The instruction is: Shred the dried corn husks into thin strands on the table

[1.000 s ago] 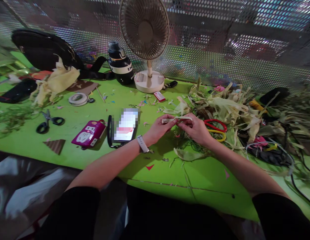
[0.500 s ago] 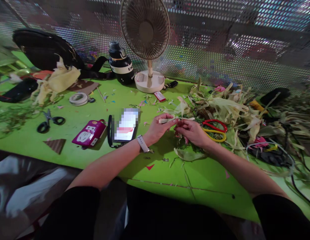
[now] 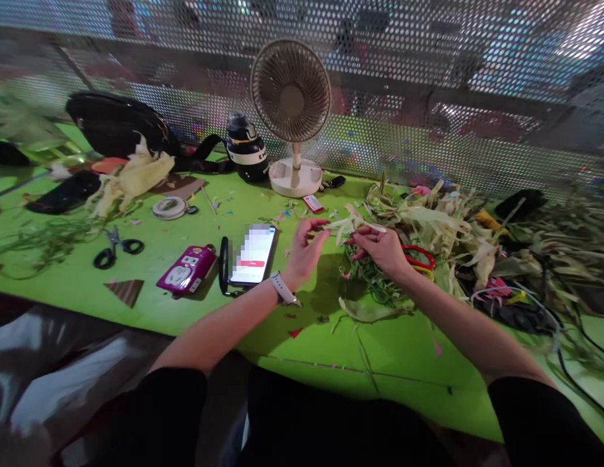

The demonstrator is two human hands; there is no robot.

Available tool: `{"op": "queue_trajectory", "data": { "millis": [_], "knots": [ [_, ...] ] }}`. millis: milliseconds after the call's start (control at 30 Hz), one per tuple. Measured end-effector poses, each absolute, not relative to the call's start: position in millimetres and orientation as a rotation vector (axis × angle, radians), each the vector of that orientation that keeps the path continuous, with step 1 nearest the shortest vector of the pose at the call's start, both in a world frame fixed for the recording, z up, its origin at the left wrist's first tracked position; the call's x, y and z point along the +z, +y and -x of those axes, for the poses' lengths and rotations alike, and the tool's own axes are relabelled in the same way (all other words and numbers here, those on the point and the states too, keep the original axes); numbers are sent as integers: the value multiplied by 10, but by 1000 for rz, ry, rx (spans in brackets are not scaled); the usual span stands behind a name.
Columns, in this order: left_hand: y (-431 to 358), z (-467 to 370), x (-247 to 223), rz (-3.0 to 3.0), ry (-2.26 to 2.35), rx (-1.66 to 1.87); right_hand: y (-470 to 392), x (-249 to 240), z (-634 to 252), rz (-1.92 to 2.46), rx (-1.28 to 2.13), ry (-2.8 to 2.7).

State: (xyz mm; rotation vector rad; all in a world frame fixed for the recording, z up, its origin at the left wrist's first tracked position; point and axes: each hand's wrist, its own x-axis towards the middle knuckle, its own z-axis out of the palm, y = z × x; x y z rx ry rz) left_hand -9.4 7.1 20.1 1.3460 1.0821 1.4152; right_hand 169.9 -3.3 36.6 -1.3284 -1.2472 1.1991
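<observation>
My left hand [image 3: 306,254], a pale watch on its wrist, has its thumb and fingers parted beside the left end of a pale corn husk strip [image 3: 341,227]. Whether a fingertip touches the strip I cannot tell. My right hand [image 3: 381,251] is closed in a pinch, with pale husk showing on both sides of its fingers. Under the right hand is a tangle of thin green strands [image 3: 379,285]. Close by its wrist are red-handled scissors [image 3: 425,257] and a yellow handle, partly covered. A loose husk piece [image 3: 367,311] lies nearer me.
To the right spreads a heap of dried husks [image 3: 438,220]. Left of my hands are a phone [image 3: 253,256], a magenta power adapter [image 3: 187,271] and black scissors [image 3: 115,246]. A fan [image 3: 296,178] and a bottle [image 3: 246,152] stand at the back, near the perforated metal screen [image 3: 403,97].
My left fingers have parted from their pinch on the husk strip, and the hands are slightly wider apart. The green tangle under my right hand shows more. The view has tilted up.
</observation>
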Motion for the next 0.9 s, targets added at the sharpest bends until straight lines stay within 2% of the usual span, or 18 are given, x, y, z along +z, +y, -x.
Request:
{"op": "queue_trajectory", "data": {
  "millis": [100, 200, 333, 467, 567, 733, 900],
  "knots": [
    [35, 201, 355, -1621, 1179, 1752, 21, 445, -1649, 1321, 1128, -1285],
    [53, 245, 458, -1965, 1048, 1366, 78, 462, -1572, 1267, 989, -1357],
    [167, 146, 443, -1802, 1060, 1335, 127, 383, -1474, 1242, 758, -1572],
    [282, 31, 352, -1533, 978, 1428, 153, 309, -1433, 1396, 439, -1759],
    [299, -17, 301, -1378, 865, 1360, 176, 281, -1431, 1494, 247, -1864],
    [296, -15, 278, -1221, 774, 1299, 147, 272, -1424, 1543, 141, -2033],
    [342, 61, 214, -1181, 757, 1252, 35, 434, -1511, 1307, 72, -2186]
  ]
}}
